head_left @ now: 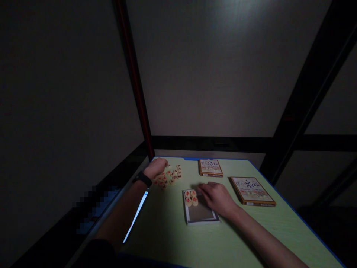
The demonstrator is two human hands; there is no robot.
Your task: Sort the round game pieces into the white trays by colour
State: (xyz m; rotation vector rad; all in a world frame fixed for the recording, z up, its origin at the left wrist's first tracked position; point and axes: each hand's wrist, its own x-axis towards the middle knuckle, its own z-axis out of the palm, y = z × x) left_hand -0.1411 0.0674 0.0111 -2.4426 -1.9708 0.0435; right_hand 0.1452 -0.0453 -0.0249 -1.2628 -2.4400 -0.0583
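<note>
left hand (157, 167) curls by loose discs (179, 176), right hand (216, 197) bends at box (200, 213); grasp unclear; careless brushing may scatter them.

- Round pieces (188, 201): smooth, matt, wood or wood-like plastic, their characters in flat colour.
- Open box (203, 222): apparently thin card, its rim pale and matt.
- Near closed box (253, 190) and far closed box (211, 168): printed paper or card, smooth.
- Counter (237, 238): smooth, low-sheen laminate look; blue edging (192, 159) like plastic.
- Lit screen (136, 216): glassy, smooth.
- Wall panel (209, 74): smooth, softly glossy.
- Sleeve (97, 253): dark, matt cloth.
</note>
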